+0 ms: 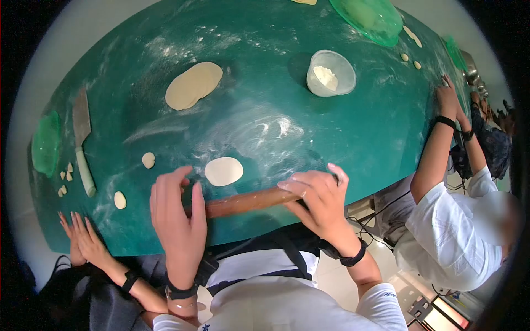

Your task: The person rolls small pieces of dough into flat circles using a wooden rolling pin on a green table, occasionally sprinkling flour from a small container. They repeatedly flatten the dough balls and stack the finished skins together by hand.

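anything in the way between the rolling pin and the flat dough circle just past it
Nothing visible; only green tabletop shows between the rolling pin and the dough circle. The left hand is beside that gap, not in it.

Showing greens, creams and one warm brown.
Spreading deep green over the table (381, 138), streaking and speckling it with white flour (284, 127); running reddish brown along the rolling pin (248, 202), with pale specks; showing plain cream on the dough round (224, 171) and small dough lumps (120, 199), deeper beige on the stacked dough rounds (190, 88); glowing bright green through the large dish (371, 19) and smaller dish (46, 143); turning cloudy white on the tub (346, 77); pairing grey metal with pale green handle on the knife (81, 121); showing white on the shirt (265, 306), black on the wristbands (354, 256).
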Demonstrator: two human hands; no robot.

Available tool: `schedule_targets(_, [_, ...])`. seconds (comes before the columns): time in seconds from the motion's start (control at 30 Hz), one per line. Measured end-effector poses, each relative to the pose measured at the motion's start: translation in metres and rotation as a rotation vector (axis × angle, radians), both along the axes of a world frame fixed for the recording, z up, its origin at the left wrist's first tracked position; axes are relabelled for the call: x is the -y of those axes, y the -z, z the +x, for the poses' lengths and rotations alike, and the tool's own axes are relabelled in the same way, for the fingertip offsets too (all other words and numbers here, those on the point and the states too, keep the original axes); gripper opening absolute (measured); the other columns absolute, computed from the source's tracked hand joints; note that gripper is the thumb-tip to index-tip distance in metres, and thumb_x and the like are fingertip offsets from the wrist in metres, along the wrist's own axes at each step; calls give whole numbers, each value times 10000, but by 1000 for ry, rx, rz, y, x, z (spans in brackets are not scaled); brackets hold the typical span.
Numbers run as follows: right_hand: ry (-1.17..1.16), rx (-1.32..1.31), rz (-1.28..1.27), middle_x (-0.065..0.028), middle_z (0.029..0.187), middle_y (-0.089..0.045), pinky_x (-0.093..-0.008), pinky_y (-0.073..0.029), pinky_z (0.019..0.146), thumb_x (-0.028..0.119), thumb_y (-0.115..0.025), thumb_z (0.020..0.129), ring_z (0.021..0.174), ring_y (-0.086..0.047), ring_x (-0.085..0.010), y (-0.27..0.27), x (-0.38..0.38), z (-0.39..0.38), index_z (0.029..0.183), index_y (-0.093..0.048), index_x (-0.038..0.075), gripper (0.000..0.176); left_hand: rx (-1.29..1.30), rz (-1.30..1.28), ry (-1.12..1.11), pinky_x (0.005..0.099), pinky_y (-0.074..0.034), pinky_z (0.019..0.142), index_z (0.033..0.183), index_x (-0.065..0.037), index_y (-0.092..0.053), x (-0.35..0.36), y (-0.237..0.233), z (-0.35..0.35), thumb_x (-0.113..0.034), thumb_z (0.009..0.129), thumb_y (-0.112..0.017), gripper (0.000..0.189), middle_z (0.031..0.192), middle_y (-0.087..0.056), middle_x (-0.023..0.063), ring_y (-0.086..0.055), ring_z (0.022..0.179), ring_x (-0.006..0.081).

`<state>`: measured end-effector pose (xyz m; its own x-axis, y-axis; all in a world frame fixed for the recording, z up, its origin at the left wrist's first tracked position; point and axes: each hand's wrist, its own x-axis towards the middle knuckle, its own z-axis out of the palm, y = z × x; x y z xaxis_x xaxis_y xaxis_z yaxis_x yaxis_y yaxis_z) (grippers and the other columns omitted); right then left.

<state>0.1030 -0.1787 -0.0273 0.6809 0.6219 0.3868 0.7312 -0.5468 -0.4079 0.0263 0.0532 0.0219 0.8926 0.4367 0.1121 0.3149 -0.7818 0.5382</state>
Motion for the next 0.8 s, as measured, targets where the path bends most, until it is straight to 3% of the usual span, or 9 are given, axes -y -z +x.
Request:
schedule_targets(0.07, [-18, -116, -20, -10, 1064, -639, -452, -252, 1090, 232, -806, 746, 1034, -598, -211, -14, -4, 10, 1131, -677, 178, 410, 128, 145, 93, 408, -431, 926, 1177, -32, -619, -5, 3, -12, -80, 890, -636, 292, 1153, -637, 133, -589, 1056, 324])
schedule_targets(0.1, [-18, -168, -25, -25, 1088, -640, -461, -259, 1085, 247, -803, 763, 1062, -583, -223, -20, -8, 15, 1143, -660, 160, 415, 57, 3, 79, 476, -323, 1085, 1263, -33, -596, -6, 2, -20, -74, 905, -605, 360, 1372, -564, 148, -507, 1253, 376])
schedule_targets(0.3, [-106, -222, -98, -40, 1124, -625, -477, -267, 1078, 254, -781, 795, 1088, -566, -239, -21, -34, 34, 1168, -646, 145, 411, -169, 104, 90, 634, -108, 1172, 1506, -72, -385, -20, 18, -26, -242, 920, -628, 657, 1602, -287, 161, -198, 1502, 379])
schedule_targets(0.43, [-141, -185, -271, -59, 1317, -558, -526, -226, 1125, 310, -714, 854, 1270, -481, -265, -22, -46, 34, 1334, -576, 159, 522, -280, 273, 72, 666, -83, 1159, 1549, -87, -304, -26, 31, -28, -433, 916, -598, 779, 1621, -252, 146, -170, 1510, 382])
schedule_targets(0.53, [-169, -191, -425, -63, 1480, -438, -590, -207, 1155, 336, -708, 850, 1395, -376, -285, -29, -52, 40, 1477, -437, 185, 700, -289, 291, 80, 668, -83, 1157, 1558, -91, -286, -32, 31, -23, -535, 918, -545, 820, 1623, -251, 141, -178, 1508, 381])
schedule_targets(0.63, [-144, -187, -463, -84, 1555, -373, -596, -119, 1185, 396, -604, 916, 1454, -293, -345, -28, -61, 47, 1509, -414, 192, 655, -261, 306, 80, 665, -85, 1159, 1556, -92, -292, -40, 34, -13, -573, 922, -511, 826, 1627, -247, 134, -178, 1509, 382])
schedule_targets(0.8, [-134, -126, -478, -78, 1585, -336, -598, -116, 1186, 450, -528, 951, 1468, -265, -360, -31, -73, 73, 1521, -404, 205, 632, -205, 320, 84, 659, -85, 1164, 1554, -114, -315, -53, 35, 9, -550, 931, -517, 786, 1629, -243, 129, -167, 1511, 385])
